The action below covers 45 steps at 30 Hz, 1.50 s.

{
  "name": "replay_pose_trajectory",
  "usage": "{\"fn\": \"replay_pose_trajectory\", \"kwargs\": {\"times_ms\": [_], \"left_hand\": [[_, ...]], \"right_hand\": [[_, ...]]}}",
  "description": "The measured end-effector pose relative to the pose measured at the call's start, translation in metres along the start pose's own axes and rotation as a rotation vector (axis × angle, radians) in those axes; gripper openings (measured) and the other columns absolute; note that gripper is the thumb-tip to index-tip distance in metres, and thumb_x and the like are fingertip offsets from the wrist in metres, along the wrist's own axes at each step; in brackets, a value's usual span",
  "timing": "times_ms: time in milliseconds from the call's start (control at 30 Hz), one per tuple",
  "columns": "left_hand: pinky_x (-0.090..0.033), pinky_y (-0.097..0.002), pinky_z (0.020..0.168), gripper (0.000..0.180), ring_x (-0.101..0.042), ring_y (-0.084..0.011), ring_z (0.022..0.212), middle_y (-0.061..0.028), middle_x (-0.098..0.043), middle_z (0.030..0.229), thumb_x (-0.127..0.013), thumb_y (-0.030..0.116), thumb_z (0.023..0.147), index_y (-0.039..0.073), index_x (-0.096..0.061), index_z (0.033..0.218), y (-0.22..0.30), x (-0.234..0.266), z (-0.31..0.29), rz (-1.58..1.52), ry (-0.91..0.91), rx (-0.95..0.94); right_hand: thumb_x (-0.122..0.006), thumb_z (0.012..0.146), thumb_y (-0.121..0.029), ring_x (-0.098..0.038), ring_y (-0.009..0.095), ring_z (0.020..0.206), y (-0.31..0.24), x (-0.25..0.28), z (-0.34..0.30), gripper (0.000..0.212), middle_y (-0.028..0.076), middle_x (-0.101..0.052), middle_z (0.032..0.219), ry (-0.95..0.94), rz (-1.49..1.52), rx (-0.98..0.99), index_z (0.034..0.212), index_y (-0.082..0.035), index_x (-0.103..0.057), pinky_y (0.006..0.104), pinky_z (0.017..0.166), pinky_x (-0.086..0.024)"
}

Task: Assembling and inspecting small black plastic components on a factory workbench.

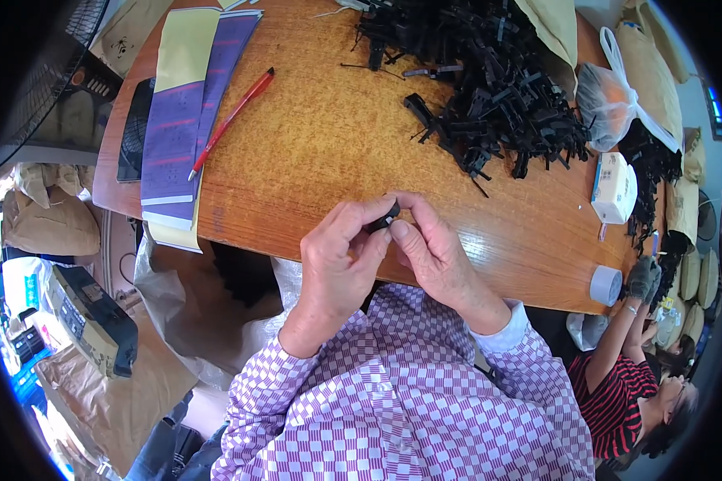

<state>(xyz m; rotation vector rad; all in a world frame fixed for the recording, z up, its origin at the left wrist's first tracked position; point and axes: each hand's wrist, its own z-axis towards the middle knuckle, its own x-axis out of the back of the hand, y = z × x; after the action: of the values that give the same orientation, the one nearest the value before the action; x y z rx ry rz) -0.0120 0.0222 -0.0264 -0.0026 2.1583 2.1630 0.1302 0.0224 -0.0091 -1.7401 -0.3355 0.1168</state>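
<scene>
L hand (338, 247) + R hand (435, 255) together, both pinching sm. blk part (383, 219); poss. drop past tabletop (313, 152) edge beneath if fingertip grip slips.

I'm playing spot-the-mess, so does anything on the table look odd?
The black parts lie in a tangled heap on the far right of the table, a few straying loose, so it looks messy. Nothing looks clearly broken.
</scene>
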Motion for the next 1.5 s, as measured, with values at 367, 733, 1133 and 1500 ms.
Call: {"fn": "replay_pose_trajectory", "kwargs": {"times_ms": [367,733,1133,1500], "left_hand": [[-0.049,-0.0233,0.064,0.033,-0.06,-0.0092,0.076,-0.0051,-0.062,0.093,-0.059,-0.008,0.082,0.002,-0.055,0.114,0.01,-0.026,0.003,0.451,0.025,-0.119],[-0.052,-0.0207,0.061,0.037,-0.066,-0.0179,0.078,-0.014,-0.062,0.097,-0.053,0.01,0.093,0.004,-0.043,0.128,0.023,-0.02,0.011,-0.46,-0.082,0.401],[-0.052,-0.0193,0.061,0.04,-0.064,-0.014,0.076,-0.0113,-0.058,0.11,-0.053,0.002,0.09,0.002,-0.043,0.129,0.023,-0.016,0.001,-0.21,-0.338,0.391],[-0.053,-0.0235,0.067,0.034,-0.061,-0.0099,0.079,-0.0066,-0.055,0.091,-0.051,-0.01,0.087,0.003,-0.039,0.117,0.01,0.003,-0.006,-0.077,-0.292,0.222]], "right_hand": [[-0.048,0.098,-0.018,-0.042,0.002,0.064,0.01,0.021,-0.004,0.027,-0.005,-0.047,0.075,0.087,0.041,0.099,0.12,-0.004,-0.049,0.0158,0.057,-0.035],[-0.055,0.094,-0.014,-0.049,0.003,0.06,0.017,0.053,-0.013,0.016,0.001,-0.058,0.079,-0.016,0.487,0.059,0.105,-0.003,-0.054,0.0164,0.048,-0.039],[-0.06,0.092,-0.015,-0.042,0.001,0.07,0.028,0.046,-0.007,0.012,-0.007,-0.048,0.08,-0.124,0.487,0.014,0.094,-0.003,-0.056,0.0172,0.059,-0.035],[-0.05,0.097,-0.018,-0.051,0.005,0.072,0.003,0.018,-0.016,0.019,0.0,-0.055,0.079,-0.106,0.116,-0.011,0.097,0.0,-0.054,0.0195,0.063,-0.043]]}}
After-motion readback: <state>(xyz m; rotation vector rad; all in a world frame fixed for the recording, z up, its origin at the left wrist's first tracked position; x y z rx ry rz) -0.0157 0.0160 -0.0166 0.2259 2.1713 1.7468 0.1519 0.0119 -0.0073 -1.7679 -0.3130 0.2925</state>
